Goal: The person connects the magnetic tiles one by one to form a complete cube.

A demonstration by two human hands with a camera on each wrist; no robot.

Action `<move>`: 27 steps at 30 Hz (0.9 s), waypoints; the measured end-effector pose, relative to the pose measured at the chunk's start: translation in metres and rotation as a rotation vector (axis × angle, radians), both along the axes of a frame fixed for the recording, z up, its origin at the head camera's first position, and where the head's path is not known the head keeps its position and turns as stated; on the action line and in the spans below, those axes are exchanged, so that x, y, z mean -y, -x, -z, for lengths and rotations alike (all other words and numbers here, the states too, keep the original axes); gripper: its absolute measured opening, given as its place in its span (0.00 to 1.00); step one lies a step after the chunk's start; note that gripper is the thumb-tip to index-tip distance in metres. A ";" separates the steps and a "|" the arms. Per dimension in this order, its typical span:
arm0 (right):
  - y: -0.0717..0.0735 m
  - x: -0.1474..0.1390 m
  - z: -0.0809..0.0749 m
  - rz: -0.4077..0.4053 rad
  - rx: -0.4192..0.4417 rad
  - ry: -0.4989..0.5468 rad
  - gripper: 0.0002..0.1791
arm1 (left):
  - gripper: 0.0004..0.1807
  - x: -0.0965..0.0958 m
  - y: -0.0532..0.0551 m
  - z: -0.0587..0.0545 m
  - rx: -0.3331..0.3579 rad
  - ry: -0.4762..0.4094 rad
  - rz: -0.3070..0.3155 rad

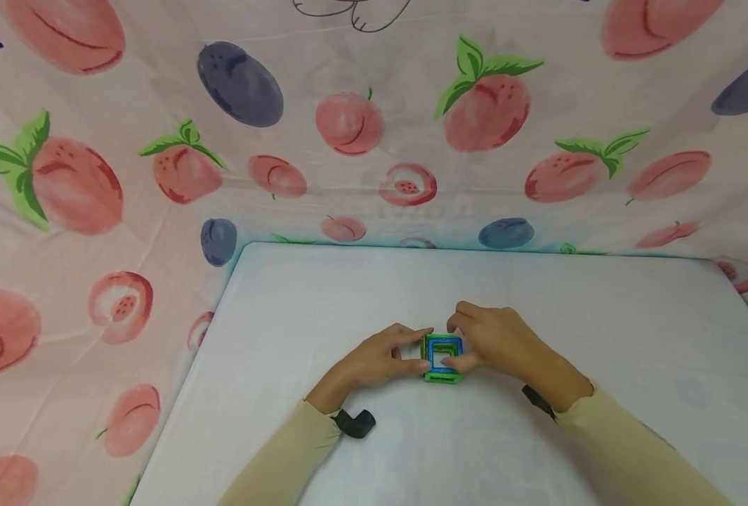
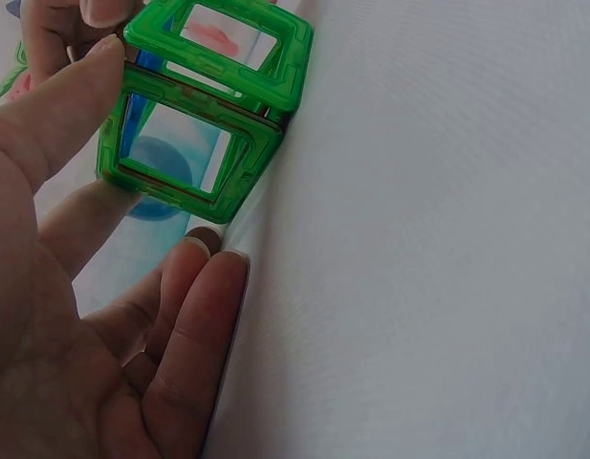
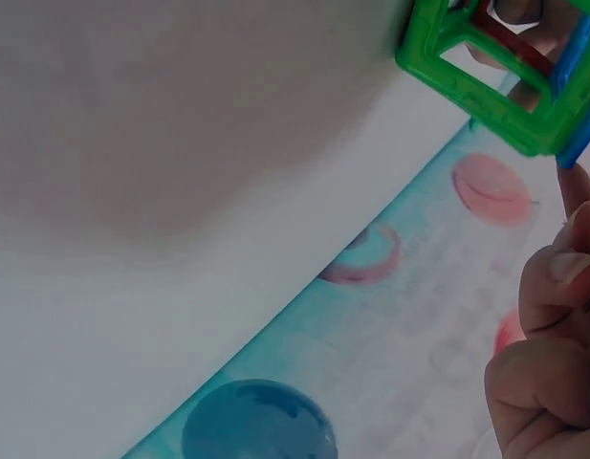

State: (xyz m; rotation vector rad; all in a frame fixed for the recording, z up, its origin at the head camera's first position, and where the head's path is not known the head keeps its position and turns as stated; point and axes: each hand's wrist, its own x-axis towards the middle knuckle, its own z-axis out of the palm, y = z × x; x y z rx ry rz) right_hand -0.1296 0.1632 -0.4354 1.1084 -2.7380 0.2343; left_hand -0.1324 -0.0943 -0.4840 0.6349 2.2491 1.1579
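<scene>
A small cube-like frame of green and blue magnetic tiles [image 1: 443,378] stands on the white table between the two hands. My left hand [image 1: 374,360] holds its left side between thumb and index finger, with the other fingers lying lower by the table in the left wrist view. A blue square tile [image 1: 444,341] forms the upper face. My right hand [image 1: 503,342] pinches that tile at the right, thumb over its near corner and index finger at the far one. In the left wrist view, a green tile [image 2: 204,67] tilts out from the frame. A red edge shows inside the frame in the right wrist view.
The white table [image 1: 323,288] spreads around the hands. A fruit-print cloth [image 1: 272,218] hangs behind it and along the left side. Dark wrist straps [image 1: 356,424] sit below both hands.
</scene>
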 end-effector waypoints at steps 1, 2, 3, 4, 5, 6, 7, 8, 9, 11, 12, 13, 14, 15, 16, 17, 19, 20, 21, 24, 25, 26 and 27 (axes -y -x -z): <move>0.000 -0.002 0.000 0.006 0.016 0.027 0.28 | 0.34 0.000 0.000 0.000 0.000 0.000 -0.001; -0.001 -0.005 0.000 0.008 0.034 0.050 0.28 | 0.34 0.000 0.000 -0.001 -0.002 0.001 -0.001; -0.001 -0.007 0.000 0.010 0.055 0.072 0.27 | 0.34 0.000 0.001 -0.001 -0.003 0.002 0.000; -0.002 -0.009 0.000 0.017 0.084 0.087 0.27 | 0.34 0.000 0.001 -0.001 -0.005 0.002 0.000; -0.003 -0.012 -0.001 0.023 0.118 0.103 0.26 | 0.34 -0.001 0.001 -0.002 -0.006 0.002 0.000; -0.003 -0.014 -0.001 0.026 0.155 0.117 0.25 | 0.34 -0.001 0.001 -0.002 -0.008 0.003 0.001; -0.004 -0.016 -0.001 0.030 0.199 0.128 0.25 | 0.34 -0.001 0.001 -0.002 -0.009 0.004 0.002; -0.005 -0.017 -0.002 0.032 0.243 0.141 0.24 | 0.35 -0.001 0.001 -0.002 -0.009 0.006 0.002; -0.006 -0.019 -0.002 0.032 0.282 0.152 0.24 | 0.35 -0.001 0.002 -0.002 -0.007 0.009 0.001; -0.007 -0.020 -0.002 0.016 0.340 0.180 0.22 | 0.35 -0.002 0.002 -0.002 -0.007 0.012 0.001; -0.008 -0.021 -0.002 0.004 0.356 0.193 0.20 | 0.35 -0.002 0.002 -0.002 -0.005 0.013 0.001; -0.009 -0.021 -0.001 -0.011 0.366 0.205 0.19 | 0.35 -0.002 0.002 -0.002 -0.004 0.014 0.001; -0.009 -0.021 -0.001 -0.027 0.368 0.210 0.18 | 0.35 -0.002 0.002 -0.002 -0.003 0.014 0.001; -0.010 -0.020 -0.001 -0.041 0.369 0.212 0.16 | 0.35 -0.002 0.002 -0.002 -0.002 0.013 0.001; -0.011 -0.019 0.000 -0.053 0.374 0.213 0.14 | 0.35 -0.003 0.003 -0.002 -0.002 0.009 0.001; -0.011 -0.018 0.000 -0.064 0.384 0.212 0.13 | 0.35 -0.003 0.003 -0.002 0.000 0.004 -0.001; -0.011 -0.016 0.000 -0.072 0.428 0.199 0.11 | 0.35 -0.003 0.003 -0.002 0.002 -0.002 -0.003; -0.011 -0.015 0.000 -0.074 0.463 0.195 0.10 | 0.34 -0.003 0.003 -0.002 0.003 -0.004 -0.004; -0.010 -0.014 0.001 -0.073 0.500 0.194 0.09 | 0.34 -0.004 0.003 -0.001 0.003 -0.005 -0.005; -0.010 -0.010 0.001 -0.068 0.603 0.208 0.06 | 0.34 -0.003 0.003 0.000 0.000 -0.006 -0.007; -0.010 -0.009 0.001 -0.068 0.630 0.219 0.05 | 0.34 -0.003 0.003 0.000 -0.002 -0.006 -0.008; -0.010 -0.008 0.000 -0.066 0.646 0.225 0.04 | 0.34 -0.003 0.003 0.000 -0.004 -0.006 -0.008; -0.010 -0.007 0.000 -0.062 0.655 0.229 0.03 | 0.34 -0.002 0.003 0.001 -0.006 -0.005 -0.008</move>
